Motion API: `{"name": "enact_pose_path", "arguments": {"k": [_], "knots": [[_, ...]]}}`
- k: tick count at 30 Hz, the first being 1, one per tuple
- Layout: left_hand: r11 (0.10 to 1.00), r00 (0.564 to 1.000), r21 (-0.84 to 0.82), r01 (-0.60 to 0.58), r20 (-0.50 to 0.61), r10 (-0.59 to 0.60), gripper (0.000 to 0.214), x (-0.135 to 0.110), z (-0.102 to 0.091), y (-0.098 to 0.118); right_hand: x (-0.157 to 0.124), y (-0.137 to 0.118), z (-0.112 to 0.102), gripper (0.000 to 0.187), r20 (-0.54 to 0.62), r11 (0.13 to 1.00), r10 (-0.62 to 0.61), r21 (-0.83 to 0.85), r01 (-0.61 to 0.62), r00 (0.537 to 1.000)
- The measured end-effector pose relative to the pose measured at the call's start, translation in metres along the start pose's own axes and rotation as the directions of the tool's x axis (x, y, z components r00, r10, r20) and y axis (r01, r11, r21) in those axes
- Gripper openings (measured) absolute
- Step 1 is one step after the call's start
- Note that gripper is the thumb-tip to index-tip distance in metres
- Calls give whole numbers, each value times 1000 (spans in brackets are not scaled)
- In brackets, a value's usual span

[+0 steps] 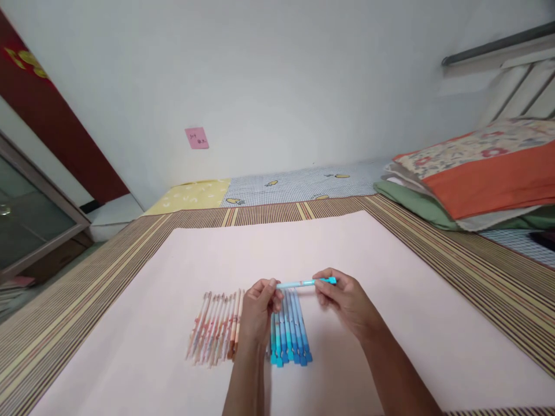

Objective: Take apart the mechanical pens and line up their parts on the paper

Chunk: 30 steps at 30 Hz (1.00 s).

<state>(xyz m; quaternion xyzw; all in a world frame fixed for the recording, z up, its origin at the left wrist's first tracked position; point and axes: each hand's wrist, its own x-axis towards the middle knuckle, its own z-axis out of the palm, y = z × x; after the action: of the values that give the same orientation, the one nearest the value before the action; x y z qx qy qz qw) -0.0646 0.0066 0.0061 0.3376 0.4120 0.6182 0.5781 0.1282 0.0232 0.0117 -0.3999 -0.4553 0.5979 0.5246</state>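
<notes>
A light-blue pen is held level between my two hands, above the sheet. My left hand pinches its pale end. Around the turquoise end, the fingers of my right hand are closed. Below it lies a row of blue pens, side by side with their darker ends toward me. Further left are several pale pink patterned pens and a few brown-and-cream pens. My left hand and forearm hide part of the row between the brown and blue pens.
A large pale pink sheet lies on a striped mat. Folded bedding with an orange border is piled at the right. A pink note is stuck on the white wall, and a glass-fronted cabinet stands at the left.
</notes>
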Motion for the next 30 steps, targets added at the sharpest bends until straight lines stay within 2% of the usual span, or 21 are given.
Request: {"name": "enact_pose_path", "arguments": {"k": [2,4,7,10,13,19,22,25,27,30], "knots": [[998,997,58,30,74,-35,32,-2,1,1,2,2,4,34,-74,983,18,184,-4,997],[991,985,117,63,154,-81,31,-4,1,1,4,4,9,37,-105,964,43,265,-14,994],[980,957,173,98,255,-140,30,-5,2,1,5,6,14,41,-96,973,38,231,-15,995],[971,939,216,106,300,-169,32,-7,5,2,4,9,13,41,-87,992,30,124,-19,996],[969,945,235,75,293,-144,32,-9,10,1,3,11,14,40,-60,997,52,65,-48,997],[978,978,210,-6,203,-38,33,-11,23,-9,4,12,22,40,-139,986,43,168,-19,989],[969,985,248,-21,173,-22,31,-13,29,-14,3,9,23,39,-188,998,-11,66,24,982],[908,989,395,-136,114,98,20,-17,36,-17,1,6,24,38,-210,999,-41,-3,41,977],[838,975,500,-221,115,189,17,-19,39,-17,0,5,25,38,-195,999,-39,10,42,980],[766,959,580,-278,120,257,17,-23,41,-16,0,5,25,36,-192,999,-44,-7,44,980]]}}
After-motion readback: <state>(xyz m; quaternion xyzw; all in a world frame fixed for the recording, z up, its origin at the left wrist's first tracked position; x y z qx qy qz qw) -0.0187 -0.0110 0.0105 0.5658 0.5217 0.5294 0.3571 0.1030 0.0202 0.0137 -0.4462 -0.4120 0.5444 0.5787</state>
